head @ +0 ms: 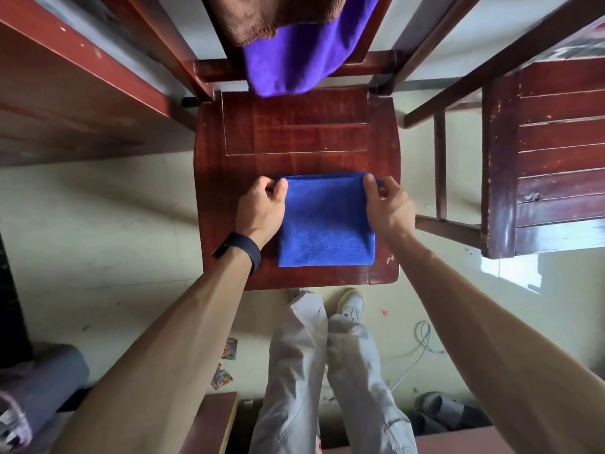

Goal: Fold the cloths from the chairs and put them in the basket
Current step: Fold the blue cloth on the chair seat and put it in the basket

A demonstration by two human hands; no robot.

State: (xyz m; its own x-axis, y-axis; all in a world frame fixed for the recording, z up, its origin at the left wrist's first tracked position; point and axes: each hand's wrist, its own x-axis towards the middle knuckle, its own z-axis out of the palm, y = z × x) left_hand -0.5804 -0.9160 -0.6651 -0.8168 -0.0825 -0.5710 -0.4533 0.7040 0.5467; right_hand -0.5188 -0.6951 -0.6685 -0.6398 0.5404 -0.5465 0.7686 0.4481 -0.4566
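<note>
A blue cloth (325, 224) lies folded into a rough square on the front half of a dark red wooden chair seat (294, 132). My left hand (262, 204) pinches its far left corner and my right hand (388, 204) pinches its far right corner. A purple cloth (294, 60) hangs over the chair's backrest, partly under a brown cloth (262, 18). No basket is in view.
A second wooden chair (550, 152) stands to the right and a wooden table edge (82, 77) runs along the left. My legs and white shoes (350, 306) are just in front of the seat. White cable and slippers (438, 411) lie on the floor at right.
</note>
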